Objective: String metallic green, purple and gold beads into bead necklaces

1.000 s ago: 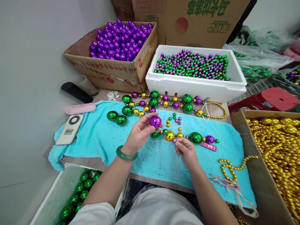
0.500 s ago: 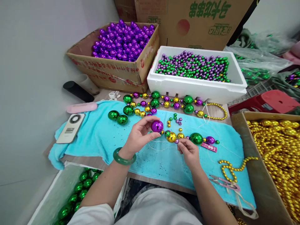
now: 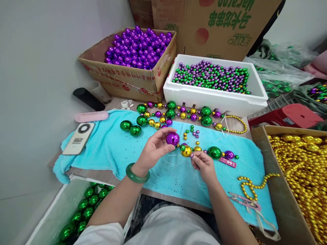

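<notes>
My left hand (image 3: 153, 149) pinches a large shiny purple bead (image 3: 173, 138) above a turquoise towel (image 3: 109, 149); a green bangle (image 3: 137, 173) rings that wrist. My right hand (image 3: 204, 165) is closed in a pinch at a thin clear thread, just under a gold bead (image 3: 186, 150) of a partly strung strand. That strand runs right through a big green bead (image 3: 214, 152) and a purple bead (image 3: 229, 154) to a pink tag (image 3: 227, 162). The purple bead sits close against the strand's left end.
Finished strands (image 3: 178, 114) and two loose green beads (image 3: 130, 127) lie behind. A carton of purple beads (image 3: 138, 51), a foam box of small beads (image 3: 212, 75), a box of gold beads (image 3: 304, 163), a tub of green beads (image 3: 84, 207), scissors (image 3: 245, 200) and a phone (image 3: 78, 137) surround the towel.
The purple bead in my left hand has moved slightly right, closer to the gold bead. My right hand has stayed at the thread. The view has shifted a little.
</notes>
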The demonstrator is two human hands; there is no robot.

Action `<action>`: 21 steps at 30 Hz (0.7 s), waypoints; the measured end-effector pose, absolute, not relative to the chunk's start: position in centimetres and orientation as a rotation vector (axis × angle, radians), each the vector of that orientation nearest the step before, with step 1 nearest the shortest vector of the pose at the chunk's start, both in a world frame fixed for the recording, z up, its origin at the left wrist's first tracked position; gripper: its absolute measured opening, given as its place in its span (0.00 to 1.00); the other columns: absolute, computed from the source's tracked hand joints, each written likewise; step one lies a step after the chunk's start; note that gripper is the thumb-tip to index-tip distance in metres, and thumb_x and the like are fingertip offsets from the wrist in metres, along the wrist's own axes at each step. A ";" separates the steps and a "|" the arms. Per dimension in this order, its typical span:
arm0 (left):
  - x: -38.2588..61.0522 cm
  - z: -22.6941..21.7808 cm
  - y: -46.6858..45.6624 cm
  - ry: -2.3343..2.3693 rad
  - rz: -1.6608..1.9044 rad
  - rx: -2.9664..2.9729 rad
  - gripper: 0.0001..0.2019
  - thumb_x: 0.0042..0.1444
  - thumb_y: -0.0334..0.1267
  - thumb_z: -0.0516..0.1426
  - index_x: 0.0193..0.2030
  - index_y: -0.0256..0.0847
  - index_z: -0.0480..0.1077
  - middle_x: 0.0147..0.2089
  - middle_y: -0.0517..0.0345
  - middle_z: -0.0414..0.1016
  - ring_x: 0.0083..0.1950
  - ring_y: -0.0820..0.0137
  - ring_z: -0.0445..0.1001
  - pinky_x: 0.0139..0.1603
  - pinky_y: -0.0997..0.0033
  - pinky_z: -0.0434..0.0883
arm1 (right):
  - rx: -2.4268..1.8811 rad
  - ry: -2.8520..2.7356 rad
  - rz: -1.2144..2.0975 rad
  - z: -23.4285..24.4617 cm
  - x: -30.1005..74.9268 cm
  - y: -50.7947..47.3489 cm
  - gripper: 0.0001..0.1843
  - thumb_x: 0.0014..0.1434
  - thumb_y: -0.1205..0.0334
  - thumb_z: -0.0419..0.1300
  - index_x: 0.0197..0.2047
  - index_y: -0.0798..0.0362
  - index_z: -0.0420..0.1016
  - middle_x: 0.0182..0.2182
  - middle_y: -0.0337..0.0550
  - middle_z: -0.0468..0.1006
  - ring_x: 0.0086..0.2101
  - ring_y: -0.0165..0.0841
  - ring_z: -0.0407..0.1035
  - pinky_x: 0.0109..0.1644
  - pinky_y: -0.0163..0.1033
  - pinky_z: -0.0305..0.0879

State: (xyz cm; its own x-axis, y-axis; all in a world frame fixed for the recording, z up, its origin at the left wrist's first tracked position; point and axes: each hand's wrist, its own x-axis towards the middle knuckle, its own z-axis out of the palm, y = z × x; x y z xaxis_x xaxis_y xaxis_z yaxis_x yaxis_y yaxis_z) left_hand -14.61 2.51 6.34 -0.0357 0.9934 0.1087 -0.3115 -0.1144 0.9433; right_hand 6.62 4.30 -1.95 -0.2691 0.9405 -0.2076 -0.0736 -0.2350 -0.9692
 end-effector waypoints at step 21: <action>-15.0 5.6 3.0 0.899 1.577 0.744 0.18 0.51 0.40 0.67 0.49 0.46 0.75 0.43 0.58 0.76 0.41 0.71 0.78 0.46 0.70 0.76 | -1.176 -1.201 1.531 0.2 5.6 3.7 0.14 0.50 0.52 0.66 0.27 0.54 0.71 0.16 0.35 0.68 0.16 0.24 0.57 0.19 0.31 0.54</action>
State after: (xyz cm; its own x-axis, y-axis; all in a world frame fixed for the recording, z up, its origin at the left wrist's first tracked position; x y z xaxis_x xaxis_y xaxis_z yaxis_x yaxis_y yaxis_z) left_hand -14.97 2.97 5.65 -0.1824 0.9832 -0.0029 -0.5033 -0.0908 0.8593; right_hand 5.62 3.75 0.16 -0.2057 0.9637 -0.1704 -0.0634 -0.1869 -0.9803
